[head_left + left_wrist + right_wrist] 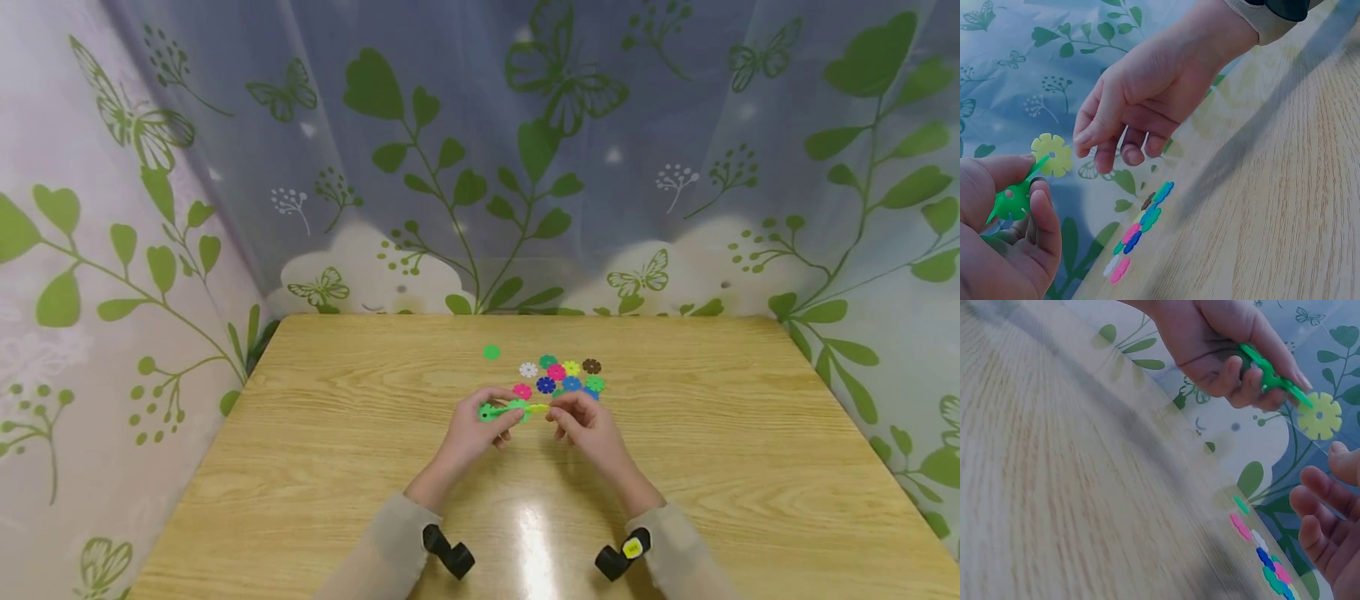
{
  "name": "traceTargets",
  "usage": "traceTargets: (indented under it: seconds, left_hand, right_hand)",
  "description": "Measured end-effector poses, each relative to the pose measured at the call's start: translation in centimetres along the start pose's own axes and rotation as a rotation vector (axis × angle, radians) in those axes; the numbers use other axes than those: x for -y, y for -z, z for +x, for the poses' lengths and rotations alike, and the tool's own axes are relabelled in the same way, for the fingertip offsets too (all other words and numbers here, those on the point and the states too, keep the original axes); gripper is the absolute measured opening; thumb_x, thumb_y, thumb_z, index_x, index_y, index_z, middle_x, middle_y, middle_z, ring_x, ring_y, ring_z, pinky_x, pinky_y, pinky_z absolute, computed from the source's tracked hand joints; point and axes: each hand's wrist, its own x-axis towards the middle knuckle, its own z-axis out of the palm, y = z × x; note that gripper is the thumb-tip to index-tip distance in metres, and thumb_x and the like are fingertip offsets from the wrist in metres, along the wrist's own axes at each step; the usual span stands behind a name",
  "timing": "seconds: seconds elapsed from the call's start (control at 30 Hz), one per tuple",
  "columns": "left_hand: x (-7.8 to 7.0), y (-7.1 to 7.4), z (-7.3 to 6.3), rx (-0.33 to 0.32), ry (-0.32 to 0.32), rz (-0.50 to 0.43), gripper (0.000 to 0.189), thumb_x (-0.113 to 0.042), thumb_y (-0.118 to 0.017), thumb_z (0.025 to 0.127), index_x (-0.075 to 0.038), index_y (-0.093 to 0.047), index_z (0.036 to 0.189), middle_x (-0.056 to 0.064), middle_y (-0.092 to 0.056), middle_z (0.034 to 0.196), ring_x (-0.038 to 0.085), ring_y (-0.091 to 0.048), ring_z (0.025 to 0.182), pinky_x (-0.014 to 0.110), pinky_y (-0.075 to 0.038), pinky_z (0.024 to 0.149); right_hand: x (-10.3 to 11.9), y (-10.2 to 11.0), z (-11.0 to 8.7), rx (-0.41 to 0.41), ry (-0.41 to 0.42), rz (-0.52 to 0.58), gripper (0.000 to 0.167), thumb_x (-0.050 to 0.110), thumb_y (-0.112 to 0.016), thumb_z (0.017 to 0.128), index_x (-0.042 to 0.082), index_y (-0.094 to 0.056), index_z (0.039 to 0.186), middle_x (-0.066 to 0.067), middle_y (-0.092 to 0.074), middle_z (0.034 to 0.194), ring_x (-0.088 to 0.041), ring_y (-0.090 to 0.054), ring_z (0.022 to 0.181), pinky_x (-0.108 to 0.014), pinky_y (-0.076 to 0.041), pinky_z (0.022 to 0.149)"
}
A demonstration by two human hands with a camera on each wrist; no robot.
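My left hand [471, 429] pinches a short chain of green notched plastic discs [1013, 203] between thumb and fingers. A yellow notched disc [1329, 420] is slotted onto the chain's end and sticks out beyond the fingertips toward the other hand. Just past that disc is my right hand [596, 429], its fingers loosely bent and thumb near the index finger. Both wrist views show a small gap between the right fingertips and the yellow disc. Part of the green chain is covered by the left fingers.
Behind the hands, several loose notched discs in pink, blue, white, brown and other colours lie in a cluster, among them a white disc [528, 369]. A single green disc [491, 352] lies farther left. The wooden table [337, 467] meets patterned curtains [480, 167] at its back.
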Motion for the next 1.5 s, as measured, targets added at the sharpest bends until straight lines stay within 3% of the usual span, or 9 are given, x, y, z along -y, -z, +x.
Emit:
traceTargets:
  seconds: [0.27,0.4,0.53,0.77,0.9,1.07,1.17,1.4,1.5]
  left_hand:
    - [0.0,0.3,-0.1,0.003,0.006,-0.026,0.035,-0.017,-0.068,0.086,-0.001,-0.059,0.116,0.011,-0.058,0.089,0.013,-0.055,0.058,0.037,-0.056,0.054]
    - [-0.8,0.4,-0.5,0.007,0.016,-0.037,0.031,-0.013,-0.067,0.087,0.0,-0.059,0.114,0.006,-0.058,0.08,0.014,-0.055,0.058,0.043,-0.056,0.057]
    - [-1.6,0.4,-0.8,0.007,0.02,-0.023,0.028,-0.01,-0.066,0.088,0.001,-0.06,0.112,0.005,-0.057,0.079,0.015,-0.055,0.059,0.04,-0.056,0.057]
    - [-0.3,0.5,-0.4,0.001,0.019,-0.031,0.028,-0.017,-0.068,0.086,-0.005,-0.061,0.111,0.006,-0.057,0.08,0.014,-0.055,0.059,0.047,-0.056,0.059]
    - [0.1,0.5,-0.3,-0.004,-0.003,-0.033,0.031,-0.022,-0.07,0.085,-0.005,-0.062,0.11,0.007,-0.057,0.081,0.014,-0.056,0.058,0.047,-0.056,0.058]
    - [-1.5,0.5,-1.0,0.008,-0.012,-0.03,0.03,-0.017,-0.068,0.087,-0.001,-0.061,0.111,0.006,-0.057,0.08,0.015,-0.056,0.06,0.049,-0.056,0.06]
    - [-2.9,0.5,-1.6,0.017,-0.005,-0.024,0.029,-0.012,-0.065,0.088,0.003,-0.059,0.112,0.005,-0.056,0.079,0.016,-0.055,0.061,0.05,-0.056,0.062]
    - [-2.8,0.5,-1.6,0.009,0.0,-0.035,0.027,-0.011,-0.065,0.088,0.002,-0.06,0.111,0.005,-0.057,0.078,0.015,-0.055,0.059,0.044,-0.056,0.06]
    - [-2.0,0.5,-1.2,0.007,0.007,-0.046,0.026,-0.011,-0.066,0.088,0.001,-0.06,0.111,0.005,-0.057,0.078,0.015,-0.055,0.059,0.041,-0.056,0.058]
  right_hand:
    - [-0.3,1.5,0.5,-0.067,-0.057,-0.024,0.013,-0.001,-0.054,0.092,-0.01,-0.058,0.101,-0.029,-0.06,0.09,-0.029,-0.058,0.065,-0.03,-0.051,0.051]
    - [-2.1,2.2,1.2,-0.103,-0.07,-0.003,0.015,0.002,-0.056,0.092,-0.009,-0.06,0.102,-0.029,-0.06,0.09,-0.024,-0.057,0.063,-0.028,-0.05,0.05]
    - [-3.8,2.9,1.8,-0.13,-0.071,-0.018,0.02,0.007,-0.058,0.092,-0.009,-0.06,0.104,-0.029,-0.061,0.092,-0.02,-0.058,0.063,-0.028,-0.051,0.049]
    - [-5.1,4.3,2.4,-0.188,-0.05,-0.068,0.02,0.006,-0.058,0.092,-0.01,-0.059,0.105,-0.03,-0.061,0.091,-0.019,-0.058,0.061,-0.025,-0.049,0.047]
    - [-5.4,5.1,3.0,-0.214,-0.085,-0.108,0.023,0.01,-0.058,0.093,-0.007,-0.059,0.108,-0.027,-0.061,0.091,-0.028,-0.059,0.066,-0.029,-0.051,0.049]
    - [-5.1,6.0,3.7,-0.211,-0.144,-0.187,0.026,0.01,-0.058,0.093,-0.004,-0.058,0.115,-0.022,-0.06,0.096,-0.04,-0.059,0.076,-0.034,-0.053,0.052]
    - [-5.2,6.5,4.0,-0.194,-0.189,-0.232,0.031,0.01,-0.057,0.093,-0.002,-0.055,0.121,-0.021,-0.06,0.1,-0.038,-0.06,0.08,-0.033,-0.053,0.054]
    - [-5.9,7.1,4.6,-0.153,-0.228,-0.288,0.04,0.015,-0.059,0.093,-0.001,-0.05,0.128,-0.023,-0.058,0.108,-0.035,-0.061,0.085,-0.033,-0.054,0.064]
    - [-6.2,7.3,4.9,-0.131,-0.221,-0.315,0.042,0.018,-0.06,0.093,-0.002,-0.049,0.129,-0.023,-0.058,0.109,-0.035,-0.061,0.087,-0.035,-0.055,0.067]
